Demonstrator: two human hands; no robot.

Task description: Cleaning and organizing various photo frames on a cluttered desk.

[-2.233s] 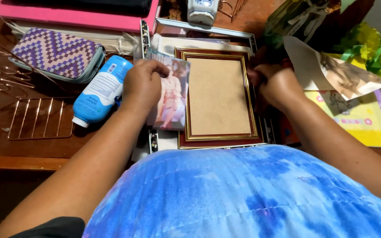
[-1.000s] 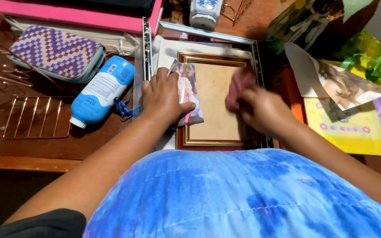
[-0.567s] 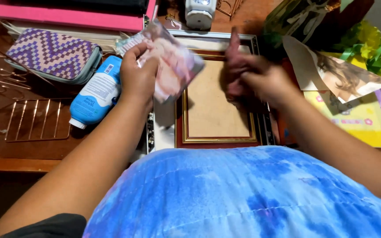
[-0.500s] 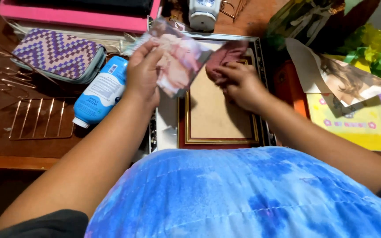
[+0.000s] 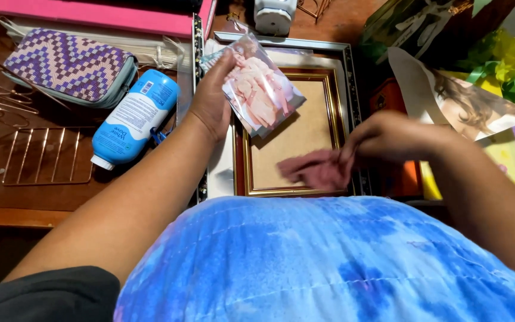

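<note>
Left hand (image 5: 213, 101) grips a glossy sleeved photograph (image 5: 261, 85) aloft; right hand (image 5: 388, 136) pinches a pink cloth (image 5: 316, 169) wiping the gold-edged wooden frame (image 5: 290, 134); next, seating the photograph squarely.

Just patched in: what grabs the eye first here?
The left hand holds a glossy photo up over the gold-edged picture frame at centre. The right hand presses a pink cloth on the frame's lower edge. A blue bottle lies to the left.

Dark wooden desk (image 5: 61, 200). Lying on it, left of the gold-edged picture frame (image 5: 287, 134): blue lotion bottle (image 5: 135, 116), beyond it a purple zigzag pouch (image 5: 70, 65), nearer the desk's edge a copper wire rack (image 5: 46, 164). Right of the frame: yellow card (image 5: 505, 161).
</note>
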